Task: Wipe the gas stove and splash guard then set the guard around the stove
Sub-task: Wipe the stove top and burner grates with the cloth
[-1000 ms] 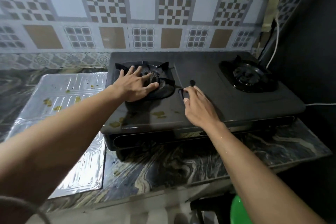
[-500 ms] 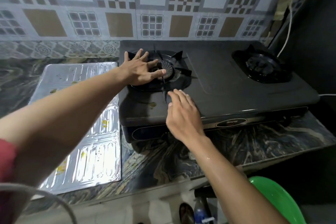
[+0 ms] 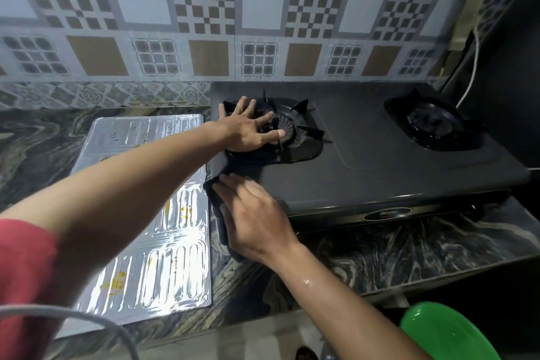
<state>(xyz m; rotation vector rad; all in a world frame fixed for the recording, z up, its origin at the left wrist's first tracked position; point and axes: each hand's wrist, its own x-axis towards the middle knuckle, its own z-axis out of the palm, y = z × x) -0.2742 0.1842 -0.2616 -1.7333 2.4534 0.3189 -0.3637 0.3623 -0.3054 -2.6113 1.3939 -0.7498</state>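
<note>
A black two-burner gas stove (image 3: 380, 161) stands on the marbled counter against the tiled wall. My left hand (image 3: 248, 128) lies flat with fingers spread on the left burner grate (image 3: 301, 137), holding nothing. At the stove's front-left corner, my right hand (image 3: 254, 222) presses a dark cloth (image 3: 217, 213) over the edge; the hand is motion-blurred. The silver foil splash guard (image 3: 163, 257) lies flat on the counter left of the stove, with yellow stains on it. My left forearm crosses above the guard.
The right burner (image 3: 435, 123) is uncovered. A white cable (image 3: 474, 67) runs down the dark wall at the right. A green plastic basin (image 3: 447, 333) sits below the counter edge (image 3: 409, 248). A grey cord curves at the bottom left.
My right hand has slid with the cloth from the stove's middle, leftward and toward me, to the front-left corner. The yellow stains in front of the left burner are gone. My left hand stays on the burner.
</note>
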